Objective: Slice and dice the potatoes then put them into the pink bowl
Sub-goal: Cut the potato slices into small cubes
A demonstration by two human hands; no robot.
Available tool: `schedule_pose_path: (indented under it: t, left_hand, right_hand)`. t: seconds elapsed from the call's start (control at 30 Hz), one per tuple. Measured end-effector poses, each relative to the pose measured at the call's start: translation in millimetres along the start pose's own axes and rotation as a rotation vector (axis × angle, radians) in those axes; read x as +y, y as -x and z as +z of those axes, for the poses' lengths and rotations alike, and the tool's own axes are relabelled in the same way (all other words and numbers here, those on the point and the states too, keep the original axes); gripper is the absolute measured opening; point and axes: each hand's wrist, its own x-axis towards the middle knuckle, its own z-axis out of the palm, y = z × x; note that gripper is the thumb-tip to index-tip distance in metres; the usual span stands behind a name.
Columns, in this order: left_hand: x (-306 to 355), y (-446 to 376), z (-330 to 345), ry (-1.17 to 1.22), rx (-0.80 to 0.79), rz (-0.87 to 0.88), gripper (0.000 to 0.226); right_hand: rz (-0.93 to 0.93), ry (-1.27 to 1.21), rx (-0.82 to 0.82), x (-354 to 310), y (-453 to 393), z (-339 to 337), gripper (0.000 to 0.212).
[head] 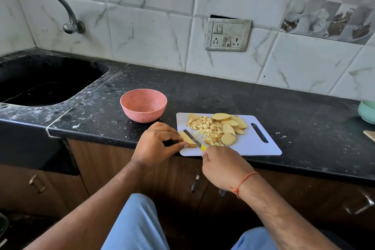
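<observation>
Left hand (pixel 157 144), lower centre of frame, fingertips pinching a potato slice (pixel 187 140) flat at the left edge of the white cutting board (pixel 253 146). Right hand (pixel 223 166) just right of it, curled round a yellow knife handle (pixel 203 147), blade (pixel 192 138) laid across the slice, tip pointing up-left. Diced potato (pixel 205 128) heaped mid-board, uncut slices (pixel 231 126) fanned beside it toward the handle slot (pixel 259 133); bare board to the right and along the near edge. Board's near-left corner overhanging the black counter (pixel 223 95) edge. Pink bowl (pixel 143 105) up-left of the board, close by but apart, no potato visible inside. Open counter behind bowl and board up to the tiled wall; sink (pixel 40 83) at far left, green bowl (pixel 367 111) at right edge.
</observation>
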Motion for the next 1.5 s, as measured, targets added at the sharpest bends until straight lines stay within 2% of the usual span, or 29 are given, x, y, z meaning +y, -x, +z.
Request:
schedule_pose_path:
  t: [0.47,0.6,0.97,1.13,1.2,1.5]
  left_hand:
    - [-4,-1,0,0.009,-0.017,0.018,0.027]
    - [-3,-2,0,0.006,-0.031,0.024,0.026]
    - [-2,-8,0,-0.017,-0.061,-0.094,0.03]
    - [1,-15,-1,0.065,-0.203,-0.164,0.081]
    - [6,-21,-2,0.047,-0.271,-0.162,0.089]
    - [10,-56,-1,-0.199,-0.668,-0.015,0.05]
  right_hand:
    - [0.041,0.072,-0.05,-16,-29,11,0.02]
    - [0.026,0.141,-0.099,-27,-36,2,0.01]
    - [0.025,0.155,-0.15,-14,-27,-5,0.011]
    - [0.002,0.164,-0.126,-12,-26,-5,0.01]
    - [0.003,0.164,-0.126,-12,-25,-5,0.01]
    - [-0.024,0.155,-0.126,-6,-29,-4,0.01]
